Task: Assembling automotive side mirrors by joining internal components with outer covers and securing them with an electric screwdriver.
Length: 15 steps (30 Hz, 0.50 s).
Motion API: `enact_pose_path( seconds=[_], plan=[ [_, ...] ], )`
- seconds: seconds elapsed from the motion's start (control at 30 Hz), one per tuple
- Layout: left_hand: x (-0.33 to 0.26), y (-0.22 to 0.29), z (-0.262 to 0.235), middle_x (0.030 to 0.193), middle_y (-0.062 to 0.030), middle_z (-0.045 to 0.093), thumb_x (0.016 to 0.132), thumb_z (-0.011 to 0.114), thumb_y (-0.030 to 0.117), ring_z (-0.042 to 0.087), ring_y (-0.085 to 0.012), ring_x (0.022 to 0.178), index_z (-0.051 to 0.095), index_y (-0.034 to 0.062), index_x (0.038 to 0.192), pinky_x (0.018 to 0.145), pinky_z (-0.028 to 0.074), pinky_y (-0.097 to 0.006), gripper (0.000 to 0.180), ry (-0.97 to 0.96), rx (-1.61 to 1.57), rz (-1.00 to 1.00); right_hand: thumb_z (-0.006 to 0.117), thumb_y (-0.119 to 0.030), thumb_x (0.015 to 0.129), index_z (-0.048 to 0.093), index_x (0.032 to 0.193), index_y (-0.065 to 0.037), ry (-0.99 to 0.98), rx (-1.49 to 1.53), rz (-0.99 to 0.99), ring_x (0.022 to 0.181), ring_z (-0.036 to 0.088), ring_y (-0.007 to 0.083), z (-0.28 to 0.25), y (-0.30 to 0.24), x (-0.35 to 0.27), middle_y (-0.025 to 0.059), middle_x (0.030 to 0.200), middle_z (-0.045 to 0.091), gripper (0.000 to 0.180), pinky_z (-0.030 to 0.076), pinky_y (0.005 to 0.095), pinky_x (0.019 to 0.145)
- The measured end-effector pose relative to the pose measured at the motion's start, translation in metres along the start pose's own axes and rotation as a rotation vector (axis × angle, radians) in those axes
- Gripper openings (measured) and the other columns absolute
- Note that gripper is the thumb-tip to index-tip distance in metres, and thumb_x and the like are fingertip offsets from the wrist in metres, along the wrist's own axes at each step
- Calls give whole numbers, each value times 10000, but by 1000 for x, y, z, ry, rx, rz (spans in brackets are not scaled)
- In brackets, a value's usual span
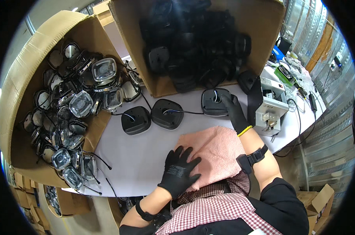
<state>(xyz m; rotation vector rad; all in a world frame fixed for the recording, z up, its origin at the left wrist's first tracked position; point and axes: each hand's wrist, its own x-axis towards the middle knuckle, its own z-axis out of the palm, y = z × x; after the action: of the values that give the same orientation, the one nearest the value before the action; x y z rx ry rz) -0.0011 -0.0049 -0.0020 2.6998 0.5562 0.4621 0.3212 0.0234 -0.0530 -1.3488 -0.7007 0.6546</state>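
My left hand [178, 171], in a black glove, has its fingers spread over the left edge of a pink cloth [212, 152] at the table's front edge. My right hand [235, 112], also gloved, grips the right side of a black rounded-square lamp housing [210, 104] with a short wire on its back. Left of it, two similar units lie back up on the table: a middle housing [167, 119] and a left housing [136, 126], each with a wire coming from the back.
A tipped cardboard box [24, 113] full of clear-lensed lamps stands at the left. Behind the housings, another carton [126, 27] holds many black housings. A small bench machine [268, 103] is at the right, with tools and cables beyond it on the white table [126, 168].
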Motion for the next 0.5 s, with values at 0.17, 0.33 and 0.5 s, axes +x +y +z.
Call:
enact_pose_path(
  seconds=[0.17, 0.33, 0.5],
  plan=[
    [-32, -37, 0, 1213, -165, 616, 773, 567, 23, 538, -324, 1162, 670, 79, 1121, 939, 460, -415, 367, 48, -269, -222, 599, -337, 944, 549, 1220, -9, -109, -51, -102, 1068, 562, 167, 19, -21, -15, 89, 1149, 605, 431, 434, 310, 958],
    [-52, -48, -25, 1278, -175, 576, 802, 631, 107, 512, -335, 1221, 583, 44, 1256, 1040, 393, -415, 460, 282, 78, -437, 556, -225, 978, 516, 1314, -18, -254, 330, 21, 1099, 578, 154, 43, -69, -55, 71, 1230, 601, 397, 462, 317, 987],
    [-29, -20, -55, 1378, -166, 452, 805, 730, 177, 487, -254, 1243, 258, 74, 1484, 1028, 432, -396, 834, 564, -1228, -459, 698, -259, 883, 455, 1349, -25, -556, 90, 41, 1129, 549, 174, 111, -92, -126, 105, 1263, 560, 576, 458, 327, 980]
  ],
)
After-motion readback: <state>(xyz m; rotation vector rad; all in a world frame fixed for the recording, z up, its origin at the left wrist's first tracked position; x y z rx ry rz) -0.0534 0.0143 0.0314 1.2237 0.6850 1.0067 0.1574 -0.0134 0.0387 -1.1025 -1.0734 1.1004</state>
